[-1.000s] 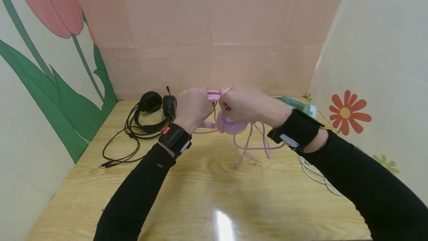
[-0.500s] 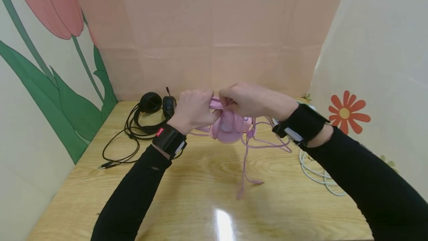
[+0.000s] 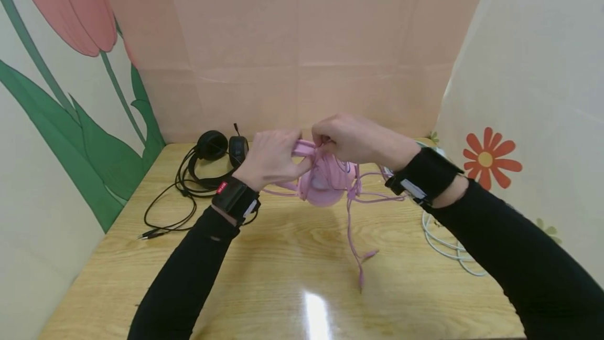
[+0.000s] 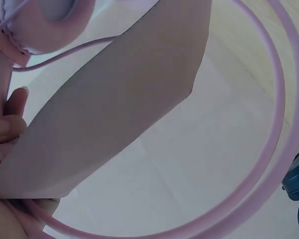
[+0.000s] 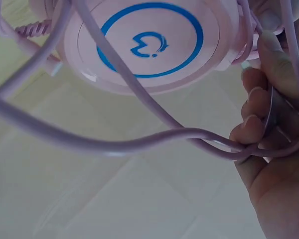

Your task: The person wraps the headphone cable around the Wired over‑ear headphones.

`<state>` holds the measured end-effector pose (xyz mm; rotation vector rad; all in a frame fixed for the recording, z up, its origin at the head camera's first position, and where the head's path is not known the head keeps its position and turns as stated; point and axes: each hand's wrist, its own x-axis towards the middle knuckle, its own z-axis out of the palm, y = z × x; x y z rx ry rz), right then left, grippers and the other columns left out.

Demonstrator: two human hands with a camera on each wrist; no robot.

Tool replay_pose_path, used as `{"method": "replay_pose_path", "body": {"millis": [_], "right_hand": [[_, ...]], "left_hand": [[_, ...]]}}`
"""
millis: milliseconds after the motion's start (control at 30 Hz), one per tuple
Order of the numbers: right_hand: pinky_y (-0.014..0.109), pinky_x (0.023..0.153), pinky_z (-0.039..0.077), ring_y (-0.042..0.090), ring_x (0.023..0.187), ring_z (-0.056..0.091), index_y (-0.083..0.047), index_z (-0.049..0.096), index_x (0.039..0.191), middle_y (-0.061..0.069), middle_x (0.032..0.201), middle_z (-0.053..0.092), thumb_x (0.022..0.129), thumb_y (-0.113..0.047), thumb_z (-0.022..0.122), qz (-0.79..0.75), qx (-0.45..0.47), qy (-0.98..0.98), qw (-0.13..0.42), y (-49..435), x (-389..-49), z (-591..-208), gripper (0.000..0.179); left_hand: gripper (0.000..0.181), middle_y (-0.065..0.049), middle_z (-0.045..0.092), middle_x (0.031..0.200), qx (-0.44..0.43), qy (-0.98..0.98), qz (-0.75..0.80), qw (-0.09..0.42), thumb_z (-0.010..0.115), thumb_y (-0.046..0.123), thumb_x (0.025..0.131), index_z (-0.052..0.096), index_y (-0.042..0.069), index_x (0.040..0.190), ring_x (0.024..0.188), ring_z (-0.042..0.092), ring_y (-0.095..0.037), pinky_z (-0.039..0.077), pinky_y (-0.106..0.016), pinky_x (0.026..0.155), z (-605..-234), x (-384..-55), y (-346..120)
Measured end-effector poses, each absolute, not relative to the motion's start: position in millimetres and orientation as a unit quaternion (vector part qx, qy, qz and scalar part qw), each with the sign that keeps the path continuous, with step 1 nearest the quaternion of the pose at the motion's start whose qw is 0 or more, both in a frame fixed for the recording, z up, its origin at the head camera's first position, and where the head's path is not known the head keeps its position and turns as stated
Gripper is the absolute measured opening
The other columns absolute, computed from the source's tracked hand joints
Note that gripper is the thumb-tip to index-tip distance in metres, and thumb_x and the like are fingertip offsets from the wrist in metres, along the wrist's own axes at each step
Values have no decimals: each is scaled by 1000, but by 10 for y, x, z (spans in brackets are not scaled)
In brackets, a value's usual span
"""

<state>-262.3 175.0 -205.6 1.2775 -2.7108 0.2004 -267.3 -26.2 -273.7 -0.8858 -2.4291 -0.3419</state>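
Pink hdset (image 3: 324, 188), earcup (image 5: 179, 40) w/ blue ring (image 5: 148, 75); L hand (image 3: 272, 156) grips headband (image 3: 304, 148), R hand (image 3: 353, 138) pinching pink cable (image 5: 109, 147).

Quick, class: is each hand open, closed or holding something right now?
Left hand: closed, holding the pink headphones.
Right hand: closed, holding their pink cord.

The pink headset (image 3: 324, 195) is held above the tabletop (image 3: 264, 266), headband (image 3: 304, 148) in the left hand (image 3: 273, 159). One earcup shell (image 5: 182, 55) bears a blue ring (image 5: 162, 75). Its cable (image 3: 349, 224), looped through the right hand (image 3: 351, 138), dangles and forks into two plugs (image 3: 361, 280).
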Motion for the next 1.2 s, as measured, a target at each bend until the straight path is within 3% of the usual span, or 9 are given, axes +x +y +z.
{"method": "replay_pose_path", "body": {"millis": [200, 400, 567, 800, 1100, 1200], "right_hand": [[29, 65, 46, 10, 71, 55, -17, 66, 84, -7, 82, 61, 84, -23, 72, 50, 416, -904, 85, 1777, -2634, -2072, 9], [31, 69, 47, 14, 77, 56, -10, 67, 89, 0, 87, 60, 86, -6, 67, 114, 450, -883, 66, 1848, -2696, -2111, 5], [34, 76, 48, 18, 84, 58, -8, 66, 96, 4, 91, 61, 87, 1, 62, 139, 398, -906, 41, 2022, -2851, -2182, 13], [35, 57, 52, 24, 64, 61, -4, 65, 101, 9, 80, 63, 89, 0, 58, 240, 310, -919, -28, 2265, -3072, -2370, 14], [39, 72, 45, 24, 80, 59, -5, 64, 99, 10, 89, 65, 96, -20, 54, 199, 259, -942, 70, 2470, -3225, -2466, 19], [40, 67, 44, 25, 75, 56, -6, 60, 98, 10, 85, 61, 99, -30, 46, 156, 231, -954, 109, 2566, -3268, -2479, 28]], "left_hand": [[46, 5, 45, 64, -323, -903, -121, 255, 49, 66, 82, 46, 20, 79, 54, 44, -11, 34, -28, 47, -2743, -2670, -269], [54, 5, 46, 62, -316, -903, -136, 257, 58, 72, 74, 48, 19, 78, 51, 45, -11, 34, -27, 46, -2749, -2680, -274], [56, 5, 42, 59, -297, -903, -154, 269, 60, 72, 72, 51, 18, 77, 49, 43, -12, 31, -27, 44, -2775, -2696, -308], [57, 4, 47, 60, -283, -905, -167, 270, 61, 73, 71, 52, 16, 76, 50, 45, -13, 33, -29, 46, -2763, -2710, -339], [58, 4, 49, 59, -276, -901, -192, 275, 65, 72, 68, 56, 15, 77, 49, 46, -13, 32, -29, 45, -2770, -2737, -419], [57, 4, 53, 61, -275, -897, -205, 279, 67, 70, 68, 60, 15, 80, 50, 49, -13, 34, -29, 46, -2754, -2729, -448]]}}
